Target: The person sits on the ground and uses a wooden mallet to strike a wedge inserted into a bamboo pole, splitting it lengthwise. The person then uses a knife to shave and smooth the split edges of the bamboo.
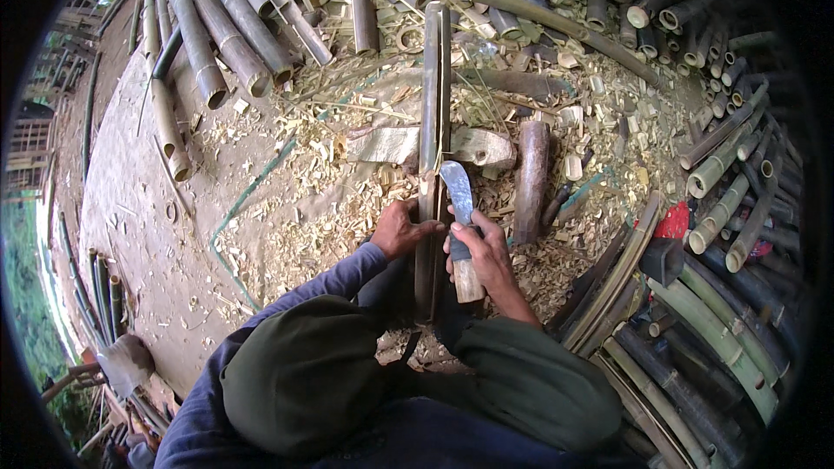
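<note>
A long, dark bamboo piece (432, 87) with a lengthwise groove runs away from me between my knees, crossing a notched pale wood block (382, 146). My left hand (401, 230) is closed on the bamboo's left side, its thumb lying across the near part. On the other side my right hand (488, 254) grips a broad curved knife (457, 184) by its handle. The wooden butt of that handle points toward me and the blade points away. The blade lies close along the bamboo's right edge; whether it touches cannot be made out. Some fingers of both hands are hidden.
Bamboo shavings (347, 239) cover the ground around the block. A short dark log (532, 178) lies right of the block. Cut bamboo tubes (198, 43) lie at the far left, and more bamboo poles (725, 208) are piled along the right. Split bamboo lengths (612, 282) lean near my right knee.
</note>
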`<state>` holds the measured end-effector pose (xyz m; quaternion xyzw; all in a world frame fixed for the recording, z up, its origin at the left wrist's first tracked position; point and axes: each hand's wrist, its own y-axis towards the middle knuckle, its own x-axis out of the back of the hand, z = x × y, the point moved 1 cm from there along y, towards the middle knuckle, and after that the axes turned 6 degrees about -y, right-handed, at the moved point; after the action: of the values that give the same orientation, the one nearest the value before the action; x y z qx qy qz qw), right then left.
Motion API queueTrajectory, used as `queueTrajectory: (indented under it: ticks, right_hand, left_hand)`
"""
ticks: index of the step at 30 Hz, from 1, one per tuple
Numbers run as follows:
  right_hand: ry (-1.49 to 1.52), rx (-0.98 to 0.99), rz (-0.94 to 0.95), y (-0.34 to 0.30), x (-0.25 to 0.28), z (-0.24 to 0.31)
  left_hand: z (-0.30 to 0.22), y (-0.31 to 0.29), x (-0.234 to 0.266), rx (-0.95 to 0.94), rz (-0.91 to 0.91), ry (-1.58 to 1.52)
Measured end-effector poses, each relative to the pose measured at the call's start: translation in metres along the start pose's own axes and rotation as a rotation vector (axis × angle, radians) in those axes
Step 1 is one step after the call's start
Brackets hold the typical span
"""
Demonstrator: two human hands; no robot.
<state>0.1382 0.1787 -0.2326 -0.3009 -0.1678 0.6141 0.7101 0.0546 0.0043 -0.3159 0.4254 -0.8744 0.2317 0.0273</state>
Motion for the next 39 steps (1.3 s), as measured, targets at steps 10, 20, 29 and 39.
queueTrajectory:
  ticks: [10, 20, 29, 39]
  right_hand:
    - [0.096, 0.002, 0.020, 0.012, 0.001, 0.019]
    - [-0.074, 0.273, -0.051, 0.115, 0.003, 0.056]
    - [-0.055, 0.251, -0.023, 0.119, 0.015, 0.084]
    - [-0.154, 0.331, -0.018, 0.198, 0.021, 0.151]
  left_hand:
    - [0.008, 0.001, -0.002, -0.021, -0.041, 0.073]
    - [0.014, 0.010, 0.004, 0.036, 0.017, 0.091]
    - [0.004, 0.006, 0.009, 0.005, 0.069, -0.052]
    - [0.021, 0.005, 0.002, 0.001, -0.006, -0.087]
